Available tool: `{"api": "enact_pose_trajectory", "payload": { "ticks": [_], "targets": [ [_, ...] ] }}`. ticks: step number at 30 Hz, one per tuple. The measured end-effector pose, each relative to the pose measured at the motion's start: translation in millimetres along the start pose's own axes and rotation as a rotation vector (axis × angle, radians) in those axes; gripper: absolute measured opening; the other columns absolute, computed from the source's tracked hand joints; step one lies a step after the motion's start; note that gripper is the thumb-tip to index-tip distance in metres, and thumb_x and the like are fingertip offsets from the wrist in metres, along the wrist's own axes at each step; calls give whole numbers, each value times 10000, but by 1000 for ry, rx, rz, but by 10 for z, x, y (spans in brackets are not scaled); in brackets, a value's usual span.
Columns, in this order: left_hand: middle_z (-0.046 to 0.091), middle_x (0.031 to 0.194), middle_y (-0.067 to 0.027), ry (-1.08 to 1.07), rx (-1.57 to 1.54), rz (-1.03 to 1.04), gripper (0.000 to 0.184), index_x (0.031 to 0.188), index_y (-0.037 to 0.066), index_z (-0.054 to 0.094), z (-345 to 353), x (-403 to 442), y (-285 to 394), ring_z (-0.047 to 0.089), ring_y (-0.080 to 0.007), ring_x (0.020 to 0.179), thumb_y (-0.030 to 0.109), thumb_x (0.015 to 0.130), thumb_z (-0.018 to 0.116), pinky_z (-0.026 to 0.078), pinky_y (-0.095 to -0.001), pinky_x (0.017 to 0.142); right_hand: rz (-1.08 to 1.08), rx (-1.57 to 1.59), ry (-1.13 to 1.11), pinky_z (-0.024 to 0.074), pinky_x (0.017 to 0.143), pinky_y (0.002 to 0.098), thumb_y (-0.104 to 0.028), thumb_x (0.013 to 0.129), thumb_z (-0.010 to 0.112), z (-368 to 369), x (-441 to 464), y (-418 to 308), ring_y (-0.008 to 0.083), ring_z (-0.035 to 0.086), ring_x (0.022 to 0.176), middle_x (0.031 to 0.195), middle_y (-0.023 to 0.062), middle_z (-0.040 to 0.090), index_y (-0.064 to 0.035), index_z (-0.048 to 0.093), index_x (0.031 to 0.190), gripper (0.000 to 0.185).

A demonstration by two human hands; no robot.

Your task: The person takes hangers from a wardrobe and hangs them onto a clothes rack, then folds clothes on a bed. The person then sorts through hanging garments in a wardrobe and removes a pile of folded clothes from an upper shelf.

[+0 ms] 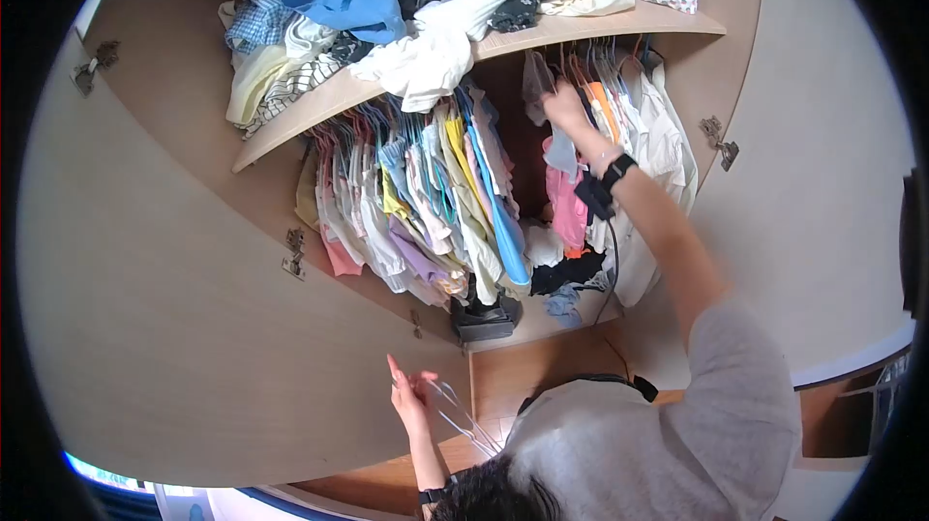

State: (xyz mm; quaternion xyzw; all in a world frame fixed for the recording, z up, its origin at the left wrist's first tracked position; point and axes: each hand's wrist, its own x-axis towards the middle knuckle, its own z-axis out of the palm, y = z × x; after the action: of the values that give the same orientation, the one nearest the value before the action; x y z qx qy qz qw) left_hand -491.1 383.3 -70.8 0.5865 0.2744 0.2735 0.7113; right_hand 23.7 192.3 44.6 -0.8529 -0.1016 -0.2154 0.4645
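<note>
My right hand [566,109] is raised to the hanging rail inside the wardrobe. Its fingers are closed at the top of a sheer grey garment [534,90]; the exact grip is partly hidden. Just below that hand hang a pale grey-blue piece [559,155] and a pink garment [565,200]. Low at the left, my left hand [413,399] has its index finger stretched out, while the other fingers curl around thin white clothes hangers [464,421]. These hangers carry no clothing.
Many clothes [416,192] hang on the rail's left side, and white garments [663,134] on its right. A shelf [590,29] above bears piled clothes. Wardrobe doors stand open at left [194,308] and right [813,163]. A black box [486,320] and dark cloth [569,272] lie at the bottom.
</note>
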Motion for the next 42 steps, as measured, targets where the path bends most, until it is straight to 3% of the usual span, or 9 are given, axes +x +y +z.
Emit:
{"api": "enact_pose_trajectory", "payload": {
  "ticks": [2, 6, 10, 15, 22, 27, 32, 36, 42],
  "targets": [
    [594, 659, -74, -2, 32, -30, 587, 1397, 105, 178, -45, -75, 24, 272, -21, 379, 432, 938, 340, 216, -175, 343, -268, -121, 347, 338, 947, 447, -141, 720, 561, 175, -280, -134, 427, 401, 1104, 1205, 294, 400, 118, 346, 1207, 592],
    [598, 679, -79, -31, 27, -78, 594, 1401, 117, 160, -44, -54, -21, 265, -21, 372, 443, 936, 333, 205, -176, 334, -524, 60, 93, 268, 1000, 451, -169, 703, 609, 433, -685, -591, 443, 305, 1167, 1267, 287, 312, 79, 303, 1252, 675],
    [599, 686, -79, -90, 9, -80, 589, 1402, 122, 161, 105, 15, 1, 277, -20, 387, 441, 937, 332, 211, -175, 344, -32, 178, -266, 276, 1000, 474, -238, 700, 646, 832, -900, -701, 487, 279, 1184, 1286, 305, 300, -29, 161, 1349, 837],
    [603, 693, -74, -84, 25, -86, 583, 1402, 124, 163, 170, 21, 52, 270, -19, 400, 440, 939, 326, 210, -175, 353, -107, 536, 0, 416, 875, 340, 6, 657, 461, 814, -705, -209, 336, 558, 985, 1008, 197, 599, -30, 538, 1107, 458],
    [605, 700, -71, -57, 19, -109, 589, 1402, 117, 155, -80, -90, -8, 274, -27, 377, 446, 940, 314, 212, -179, 338, -26, 149, 196, 357, 959, 370, 31, 678, 462, 135, -526, 290, 392, 474, 1076, 1155, 273, 490, 61, 396, 1229, 555],
    [607, 709, -74, -50, 45, -86, 590, 1401, 104, 150, -123, -79, 4, 272, -26, 366, 443, 943, 305, 210, -179, 326, -535, 103, 143, 341, 940, 434, -58, 661, 554, 266, -1028, -639, 404, 409, 1078, 1161, 253, 439, 65, 396, 1175, 552],
    [605, 708, -72, -110, 83, -78, 606, 1402, 100, 141, 116, -24, 143, 276, -24, 371, 457, 939, 301, 214, -177, 334, 83, 253, -329, 255, 1038, 412, -68, 655, 539, 908, -1076, -798, 432, 269, 1243, 1325, 287, 286, -1, 225, 1344, 761],
    [603, 700, -68, -117, 31, -103, 606, 1399, 102, 165, 154, 0, 126, 273, -27, 383, 469, 936, 298, 202, -186, 344, -26, 686, -58, 337, 973, 288, 45, 653, 507, 1193, -775, -149, 242, 471, 1148, 1191, 160, 519, -11, 446, 1217, 570],
    [603, 707, -72, -74, -6, -148, 602, 1400, 88, 145, -66, -78, 109, 294, -24, 401, 439, 942, 317, 238, -174, 359, 119, 630, 62, 358, 930, 257, 72, 673, 415, 276, -512, 568, 240, 501, 1102, 1165, 164, 539, 16, 414, 1253, 583]
  ]
}}
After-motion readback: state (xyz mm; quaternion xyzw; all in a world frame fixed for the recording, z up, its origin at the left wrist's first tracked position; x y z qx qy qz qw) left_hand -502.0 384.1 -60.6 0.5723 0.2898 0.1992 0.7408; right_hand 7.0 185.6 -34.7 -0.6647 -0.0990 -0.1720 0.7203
